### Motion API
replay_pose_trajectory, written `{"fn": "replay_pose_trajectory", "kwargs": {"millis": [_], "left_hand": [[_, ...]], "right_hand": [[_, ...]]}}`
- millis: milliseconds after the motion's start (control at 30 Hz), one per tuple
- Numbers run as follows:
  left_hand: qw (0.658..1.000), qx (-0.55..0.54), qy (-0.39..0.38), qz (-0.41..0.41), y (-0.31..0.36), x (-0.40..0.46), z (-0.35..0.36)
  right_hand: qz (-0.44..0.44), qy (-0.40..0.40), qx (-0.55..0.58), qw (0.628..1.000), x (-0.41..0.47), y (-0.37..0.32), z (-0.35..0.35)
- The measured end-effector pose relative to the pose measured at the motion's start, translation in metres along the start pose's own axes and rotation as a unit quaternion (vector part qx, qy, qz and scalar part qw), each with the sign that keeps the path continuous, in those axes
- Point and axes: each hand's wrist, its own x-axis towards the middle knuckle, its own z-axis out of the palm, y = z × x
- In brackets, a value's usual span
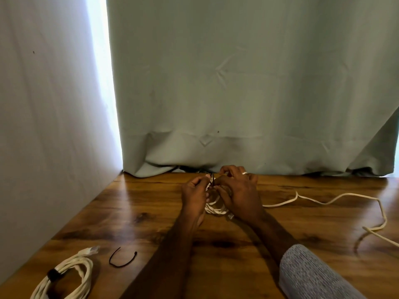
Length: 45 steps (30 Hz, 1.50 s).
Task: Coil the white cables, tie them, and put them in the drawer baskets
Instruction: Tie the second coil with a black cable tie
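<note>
The left hand and right hand meet at the far middle of a wooden table, fingers pinched narrow around a small white coil held between them. A dark tie shows at the top of the coil, gripped by fingertips of both hands; the hands hide whether it is fastened. The likely step is cinching this tie. To do it well, the coil's loops should stay bunched in 1 hand while the other pulls the tie snug, so no loop slips free. A loose cable trails right from the hands across the table; whether it joins the coil cannot be told. At the near left lies a tied bundle, with a spare tie just beside it. A curtain hangs behind the table. No drawer baskets are in view.
</note>
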Motion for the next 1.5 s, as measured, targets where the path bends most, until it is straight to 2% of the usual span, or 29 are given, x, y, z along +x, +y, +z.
{"fn": "replay_pose_trajectory", "kwargs": {"millis": [200,367,500,633,733,867,933,1033,1100,1200,1500], "left_hand": [[1.0,0.007,-0.022,-0.001,0.001,-0.004,0.0],[0.998,-0.013,-0.061,0.011,0.008,-0.008,-0.001],[0.995,-0.032,-0.096,0.02,0.01,-0.006,-0.003],[0.99,-0.037,-0.133,0.017,0.008,-0.004,-0.006],[0.989,-0.035,-0.145,0.007,0.007,-0.002,-0.006],[0.99,-0.004,-0.137,0.021,0.006,-0.001,-0.008],[0.991,-0.002,-0.128,0.026,0.006,-0.001,-0.009],[0.989,-0.019,-0.142,0.025,0.007,0.0,-0.009],[0.986,-0.012,-0.165,0.023,0.005,-0.003,-0.007],[0.979,0.009,-0.203,0.017,0.0,-0.008,0.001],[0.97,0.018,-0.242,0.025,-0.003,-0.013,0.006]], "right_hand": [[0.069,0.027,0.105,0.992,-0.001,0.002,0.0],[0.133,-0.012,0.194,0.972,-0.001,0.004,-0.004],[0.176,-0.033,0.286,0.941,0.001,0.001,-0.006],[0.216,-0.058,0.43,0.875,0.001,0.0,-0.006],[0.226,-0.068,0.484,0.842,0.003,-0.005,-0.019],[0.266,-0.117,0.566,0.772,0.0,-0.007,-0.024],[0.283,-0.16,0.618,0.716,0.001,-0.002,-0.023],[0.368,-0.2,0.665,0.619,0.004,0.01,-0.024],[0.412,-0.183,0.672,0.587,0.006,0.016,-0.021],[0.441,-0.185,0.665,0.574,0.006,0.014,-0.021],[0.391,-0.208,0.654,0.613,0.008,0.025,-0.024]]}}
